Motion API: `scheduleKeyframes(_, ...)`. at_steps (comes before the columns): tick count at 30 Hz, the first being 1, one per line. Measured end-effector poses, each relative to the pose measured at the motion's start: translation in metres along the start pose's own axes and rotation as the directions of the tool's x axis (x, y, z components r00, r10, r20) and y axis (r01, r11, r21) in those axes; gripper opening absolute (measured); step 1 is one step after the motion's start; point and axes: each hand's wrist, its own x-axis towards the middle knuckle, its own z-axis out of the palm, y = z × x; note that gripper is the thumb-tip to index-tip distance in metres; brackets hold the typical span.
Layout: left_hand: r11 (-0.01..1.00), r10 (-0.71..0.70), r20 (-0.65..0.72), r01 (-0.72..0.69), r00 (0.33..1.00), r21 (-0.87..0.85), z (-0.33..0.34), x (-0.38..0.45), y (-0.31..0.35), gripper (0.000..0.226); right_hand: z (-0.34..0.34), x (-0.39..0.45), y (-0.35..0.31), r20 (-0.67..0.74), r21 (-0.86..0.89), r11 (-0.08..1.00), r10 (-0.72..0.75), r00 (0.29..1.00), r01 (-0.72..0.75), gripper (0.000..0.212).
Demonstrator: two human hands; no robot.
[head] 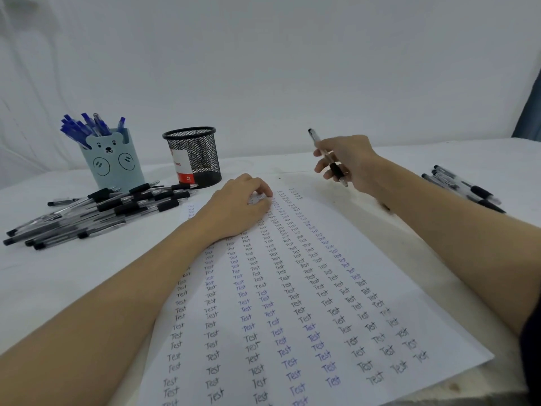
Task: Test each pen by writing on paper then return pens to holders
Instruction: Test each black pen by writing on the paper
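A large white sheet of paper (292,303) covered in columns of the word "Test" lies in front of me. My left hand (238,208) rests on its far left part with fingers curled down onto the sheet. My right hand (349,162) is raised beyond the paper's far edge and grips a black pen (326,155), tip pointing down, cap end up. A blue bear-faced holder (114,164) with several blue pens (85,127) stands at the far left. A black mesh holder (194,156) stands beside it.
A heap of black pens (96,212) lies on the white table (58,273) left of the paper. A few more black pens (465,186) lie at the far right. A white backdrop hangs behind the table.
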Motion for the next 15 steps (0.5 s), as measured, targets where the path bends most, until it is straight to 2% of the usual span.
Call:
scheduleKeyframes(3, 1.0, -0.024, 0.047, 0.023, 0.999, 0.016, -0.003, -0.001, 0.004, 0.023, -0.005, 0.001, -0.001, 0.031, -0.233, 0.972, -0.032, 0.999, 0.039, 0.011)
scheduleKeyframes(6, 0.996, -0.04, 0.153, 0.052, 0.987, -0.078, -0.008, -0.006, 0.014, 0.04, -0.017, -0.004, -0.011, 0.095, -0.331, 0.939, -0.063, 0.994, 0.091, 0.018)
scheduleKeyframes(10, 0.993, 0.001, 0.276, 0.031, 0.961, -0.111, -0.007, -0.012, 0.026, 0.055, -0.045, -0.01, -0.017, -0.03, -0.532, 0.839, -0.155, 0.988, 0.115, 0.022)
scheduleKeyframes(15, 0.994, 0.059, 0.249, -0.032, 0.967, -0.109, 0.001, -0.013, 0.032, 0.05, -0.075, -0.024, 0.0, -0.086, -0.709, 0.705, -0.104, 0.991, 0.012, 0.014)
